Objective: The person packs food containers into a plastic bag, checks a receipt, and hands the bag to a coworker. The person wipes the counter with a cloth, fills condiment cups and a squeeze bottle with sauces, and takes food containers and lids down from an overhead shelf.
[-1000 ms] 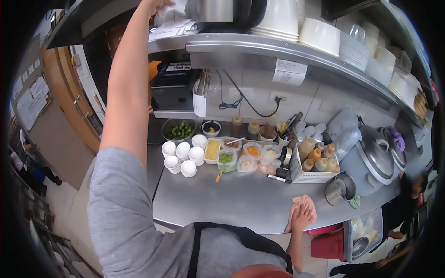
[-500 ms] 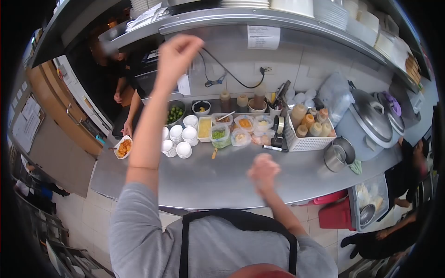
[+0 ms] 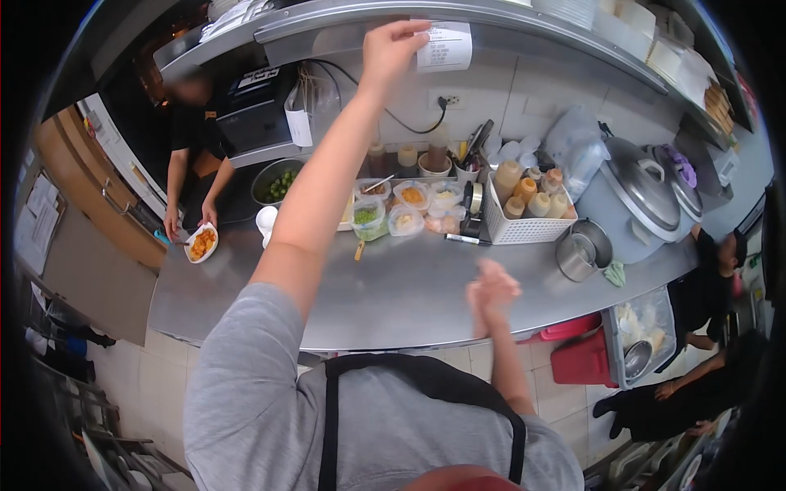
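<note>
My left hand (image 3: 395,53) is raised to the shelf edge, its fingertips pinched at the left side of a printed order slip (image 3: 446,47) hanging there. Over the front of the steel counter (image 3: 393,307) is my right hand (image 3: 494,293), fingers curled in and slightly blurred; whether anything is inside them is hidden. A black marker (image 3: 467,240) lies just beyond it. Farther back stand tubs of chopped green garnish (image 3: 368,216), orange shreds (image 3: 412,195) and other toppings. My left forearm covers most of the small white cups (image 3: 266,218).
A white basket of squeeze bottles (image 3: 528,217), a steel pot (image 3: 584,250) and a large lidded pot (image 3: 634,196) occupy the right side. At left, a co-worker's hands (image 3: 205,214) are by a bowl of orange food (image 3: 201,243). Other people stand at far right.
My left hand has moved right from the wall area to the order slip and touches it. My right hand has shifted slightly right. The co-worker at left has come farther into view.
</note>
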### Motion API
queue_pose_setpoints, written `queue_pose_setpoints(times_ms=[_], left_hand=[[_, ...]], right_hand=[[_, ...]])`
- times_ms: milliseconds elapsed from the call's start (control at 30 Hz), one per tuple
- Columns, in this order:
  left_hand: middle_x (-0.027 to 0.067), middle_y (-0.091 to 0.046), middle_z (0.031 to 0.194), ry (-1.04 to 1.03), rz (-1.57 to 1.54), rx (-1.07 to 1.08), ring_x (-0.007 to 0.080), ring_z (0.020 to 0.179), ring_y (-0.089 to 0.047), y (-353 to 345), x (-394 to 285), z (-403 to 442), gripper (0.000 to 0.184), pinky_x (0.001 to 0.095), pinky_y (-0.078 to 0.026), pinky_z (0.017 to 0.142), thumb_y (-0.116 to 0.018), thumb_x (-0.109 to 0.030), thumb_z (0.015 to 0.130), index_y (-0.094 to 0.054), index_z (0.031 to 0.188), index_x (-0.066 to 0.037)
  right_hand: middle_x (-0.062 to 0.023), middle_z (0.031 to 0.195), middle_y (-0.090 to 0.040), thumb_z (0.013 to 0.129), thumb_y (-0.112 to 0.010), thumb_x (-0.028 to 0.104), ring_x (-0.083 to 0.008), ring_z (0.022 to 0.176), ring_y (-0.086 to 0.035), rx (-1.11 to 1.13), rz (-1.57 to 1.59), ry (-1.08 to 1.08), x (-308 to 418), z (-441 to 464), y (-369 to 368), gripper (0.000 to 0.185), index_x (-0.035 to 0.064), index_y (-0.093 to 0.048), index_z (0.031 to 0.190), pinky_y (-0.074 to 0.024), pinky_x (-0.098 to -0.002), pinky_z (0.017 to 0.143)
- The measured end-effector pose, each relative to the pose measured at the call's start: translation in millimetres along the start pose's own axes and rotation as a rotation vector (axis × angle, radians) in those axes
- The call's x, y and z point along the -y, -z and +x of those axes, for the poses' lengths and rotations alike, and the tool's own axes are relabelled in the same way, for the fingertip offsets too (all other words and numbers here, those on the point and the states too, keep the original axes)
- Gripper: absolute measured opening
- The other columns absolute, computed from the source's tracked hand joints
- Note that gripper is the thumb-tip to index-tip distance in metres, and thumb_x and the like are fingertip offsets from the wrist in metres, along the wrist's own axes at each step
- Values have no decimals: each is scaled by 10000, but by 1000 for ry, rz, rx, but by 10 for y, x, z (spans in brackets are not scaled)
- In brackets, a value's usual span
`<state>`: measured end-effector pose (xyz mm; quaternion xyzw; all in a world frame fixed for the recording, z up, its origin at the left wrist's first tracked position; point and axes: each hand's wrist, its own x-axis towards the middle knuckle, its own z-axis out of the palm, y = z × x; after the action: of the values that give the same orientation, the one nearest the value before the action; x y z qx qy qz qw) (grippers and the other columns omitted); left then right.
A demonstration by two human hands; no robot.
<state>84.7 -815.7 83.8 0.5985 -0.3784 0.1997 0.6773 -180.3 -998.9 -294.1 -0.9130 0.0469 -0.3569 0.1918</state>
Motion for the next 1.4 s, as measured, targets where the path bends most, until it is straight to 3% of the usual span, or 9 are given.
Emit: queue_pose_setpoints(times_ms=[133, 267, 333, 533, 600, 733, 1133, 1333, 1400], left_hand=[[71, -660, 872, -11, 141, 6, 111, 803, -602, 211, -62, 5, 236, 224, -468, 741, -639, -15, 759, -679, 991, -17], [83, -665, 871, -18, 288, -61, 113, 788, -607, 866, -74, -198, 243, 224, -471, 742, -635, -6, 757, -678, 996, -14], [87, -664, 884, -69, 293, -126, 114, 797, -609, 1249, -112, -289, 241, 225, -474, 738, -633, -2, 763, -672, 1001, -4], [75, -657, 916, -33, 322, -192, 114, 825, -616, 1807, -208, -167, 234, 229, -490, 754, -630, -51, 800, -656, 1028, -2], [76, -642, 749, -14, 193, -238, 131, 692, -594, 1750, -215, -136, 152, 253, -459, 606, -635, 23, 748, -652, 897, 49], [54, -644, 778, 5, 210, -230, 112, 693, -588, 1755, -324, -211, 147, 233, -459, 638, -615, 1, 775, -653, 914, 29], [34, -631, 905, 366, 412, -428, 89, 838, -595, 3505, -97, -1703, 247, 210, -473, 705, -615, -231, 860, -648, 1013, -39], [8, -614, 698, 683, 629, -555, 69, 643, -574, 4888, 534, -3297, 189, 195, -444, 547, -614, -192, 847, -669, 929, -31], [53, -651, 707, 885, 735, -589, 135, 681, -622, 5067, 682, -3789, 194, 249, -481, 587, -631, -162, 804, -673, 941, -31]], right_hand=[[-108, 1190, -526, 908, -375, 200, -276, 982, -527, -206, -140, -207, -1262, -561, 493, 360, 59, -511, 1210, -391, -365, 873], [-34, 850, -572, 879, -444, 117, -105, 625, -490, -919, 905, -1250, -2204, -1396, 1045, 333, 25, -514, 1192, -418, -246, 527], [-34, 855, -557, 915, -440, 160, -103, 647, -518, -444, 298, -1126, -2774, -1986, 1211, 227, 46, -534, 1087, -389, -245, 480], [-98, 988, -579, 918, -500, 157, -152, 727, -565, -344, 942, -817, -2341, -1224, 920, 325, 44, -517, 1222, -465, -271, 589], [-170, 1194, -533, 898, -535, 231, -290, 1018, -555, 18, -145, -353, -2228, -948, 501, 457, 62, -429, 1310, -453, -419, 834], [-203, 1379, -360, 887, -459, 422, -326, 1311, -283, 347, -639, -287, -1286, -513, -197, 641, 46, -308, 1383, -142, -479, 1094], [-166, 1160, -560, 828, -510, 136, -303, 1076, -519, 663, 537, 522, 1571, -560, -1578, 363, 49, -540, 1179, -366, -393, 954], [-134, 1080, -616, 863, -493, 134, -337, 939, -591, 886, 1068, -395, 1717, -74, -1274, 259, 66, -609, 1084, -472, -413, 783], [-151, 1091, -611, 914, -460, 220, -328, 971, -592, 573, 571, -102, 1453, 138, -1222, 280, 78, -604, 1108, -478, -370, 796]])
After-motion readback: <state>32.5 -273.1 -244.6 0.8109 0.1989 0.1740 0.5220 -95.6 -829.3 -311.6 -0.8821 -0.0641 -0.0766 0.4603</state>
